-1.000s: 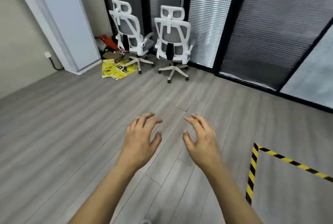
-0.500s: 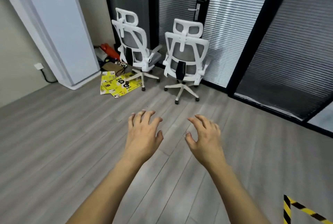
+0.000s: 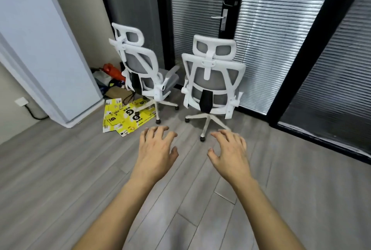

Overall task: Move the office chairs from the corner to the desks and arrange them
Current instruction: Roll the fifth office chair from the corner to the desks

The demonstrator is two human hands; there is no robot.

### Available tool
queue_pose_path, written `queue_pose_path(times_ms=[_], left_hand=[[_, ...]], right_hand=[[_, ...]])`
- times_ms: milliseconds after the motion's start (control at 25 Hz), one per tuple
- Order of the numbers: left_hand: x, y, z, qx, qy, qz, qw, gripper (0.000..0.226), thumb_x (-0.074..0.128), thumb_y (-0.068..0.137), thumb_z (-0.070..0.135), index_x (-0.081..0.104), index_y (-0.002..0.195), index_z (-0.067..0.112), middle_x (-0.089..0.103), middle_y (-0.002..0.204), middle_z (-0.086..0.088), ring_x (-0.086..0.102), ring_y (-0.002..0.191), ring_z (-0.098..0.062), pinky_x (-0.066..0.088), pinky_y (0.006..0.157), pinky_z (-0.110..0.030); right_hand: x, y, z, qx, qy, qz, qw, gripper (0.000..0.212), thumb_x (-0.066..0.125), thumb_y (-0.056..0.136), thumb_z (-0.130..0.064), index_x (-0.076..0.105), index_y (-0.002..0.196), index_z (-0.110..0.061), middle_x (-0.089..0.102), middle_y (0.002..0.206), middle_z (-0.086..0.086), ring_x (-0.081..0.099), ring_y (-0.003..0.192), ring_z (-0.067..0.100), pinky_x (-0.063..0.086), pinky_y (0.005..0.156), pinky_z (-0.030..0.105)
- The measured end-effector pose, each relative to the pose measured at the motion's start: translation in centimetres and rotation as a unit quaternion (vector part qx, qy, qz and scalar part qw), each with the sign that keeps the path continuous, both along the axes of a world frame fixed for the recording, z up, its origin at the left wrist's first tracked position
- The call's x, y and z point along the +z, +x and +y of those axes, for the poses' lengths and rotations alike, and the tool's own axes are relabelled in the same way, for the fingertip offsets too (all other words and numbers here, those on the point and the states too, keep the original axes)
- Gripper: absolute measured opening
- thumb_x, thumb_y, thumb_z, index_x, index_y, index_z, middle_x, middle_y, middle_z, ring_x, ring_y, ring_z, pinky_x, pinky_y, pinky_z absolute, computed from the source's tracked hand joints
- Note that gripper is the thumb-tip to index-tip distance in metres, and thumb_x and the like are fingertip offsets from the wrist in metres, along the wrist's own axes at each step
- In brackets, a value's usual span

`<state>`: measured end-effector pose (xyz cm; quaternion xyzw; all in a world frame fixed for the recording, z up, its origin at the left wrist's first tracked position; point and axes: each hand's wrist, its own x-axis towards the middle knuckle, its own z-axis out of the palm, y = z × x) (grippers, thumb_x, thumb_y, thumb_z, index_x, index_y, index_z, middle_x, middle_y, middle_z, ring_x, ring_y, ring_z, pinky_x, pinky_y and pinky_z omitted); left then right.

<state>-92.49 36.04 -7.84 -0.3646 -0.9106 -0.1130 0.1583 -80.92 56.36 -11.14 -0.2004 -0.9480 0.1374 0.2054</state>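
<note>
Two white-framed office chairs with grey mesh stand in the corner with their backs to me. The right chair (image 3: 212,81) is nearer, in front of the glass door. The left chair (image 3: 140,69) is turned a little to the right, beside the clutter. My left hand (image 3: 155,153) and my right hand (image 3: 230,153) reach forward over the floor, fingers spread and loosely bent, holding nothing. Both hands are short of the right chair's wheeled base and touch neither chair.
Yellow flattened cartons (image 3: 124,117) lie on the grey wood floor by the left chair's base. A red item and bags (image 3: 112,75) fill the corner behind. A tall white cabinet (image 3: 46,48) stands at left. Glass partitions with blinds and a black-framed door (image 3: 226,14) run along the back.
The view has closed in on the chairs, which now look larger and nearer. The yellow-black floor tape has left the view. Both hands stay outstretched in the same pose.
</note>
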Motion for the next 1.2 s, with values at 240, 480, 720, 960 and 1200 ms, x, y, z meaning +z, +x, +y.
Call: queue_pose_path(times_ms=[240, 480, 720, 960, 1200], left_hand=[[-0.6, -18.1, 7.8, -0.004, -0.008, -0.009, 1.0, 0.036, 0.068, 0.079, 0.035, 0.063, 0.113, 0.025, 0.057, 0.119, -0.005, 0.052, 0.109, -0.033, 0.038, 0.098, -0.048], [-1.1, -37.2, 17.8, -0.073, -0.002, -0.009, 0.997, 0.039, 0.065, 0.077, 0.034, 0.058, 0.115, 0.026, 0.054, 0.126, -0.003, 0.05, 0.113, -0.031, 0.041, 0.094, -0.047], [-1.9, -51.4, 30.9, -0.172, -0.026, -0.042, 0.984, 0.057, 0.065, 0.08, 0.036, 0.051, 0.134, 0.03, 0.05, 0.14, -0.005, 0.045, 0.129, -0.029, 0.035, 0.105, -0.05], [-5.5, -62.9, 42.6, -0.186, -0.052, -0.063, 0.979, 0.052, 0.058, 0.092, 0.04, 0.045, 0.142, 0.03, 0.044, 0.148, -0.008, 0.036, 0.138, -0.033, 0.03, 0.111, -0.051], [-11.0, -69.7, 48.6, -0.202, -0.07, -0.087, 0.973, 0.049, 0.045, 0.094, 0.054, 0.052, 0.135, 0.027, 0.055, 0.134, -0.005, 0.046, 0.128, -0.03, 0.033, 0.111, -0.051]], right_hand=[[-0.4, -17.4, 8.4, -0.016, 0.008, -0.015, 1.0, 0.048, 0.062, 0.085, -0.039, 0.057, 0.132, -0.031, 0.054, 0.134, -0.006, 0.046, 0.125, 0.02, 0.03, 0.113, 0.041], [-0.5, -33.4, 16.9, -0.103, 0.023, -0.001, 0.994, 0.046, 0.064, 0.085, -0.036, 0.059, 0.131, -0.029, 0.057, 0.131, -0.004, 0.05, 0.121, 0.023, 0.031, 0.108, 0.039], [0.0, -42.2, 26.5, -0.206, 0.028, -0.008, 0.978, 0.052, 0.066, 0.085, -0.037, 0.057, 0.135, -0.027, 0.057, 0.133, -0.001, 0.051, 0.123, 0.024, 0.031, 0.111, 0.041], [-3.7, -51.7, 39.3, -0.228, -0.006, -0.02, 0.973, 0.052, 0.07, 0.085, -0.036, 0.058, 0.134, -0.022, 0.06, 0.128, 0.005, 0.056, 0.118, 0.031, 0.034, 0.107, 0.047], [-8.5, -56.1, 47.9, -0.196, -0.012, -0.083, 0.977, 0.056, 0.046, 0.087, -0.066, 0.062, 0.123, -0.026, 0.063, 0.12, 0.0, 0.055, 0.115, 0.027, 0.033, 0.113, 0.048]])
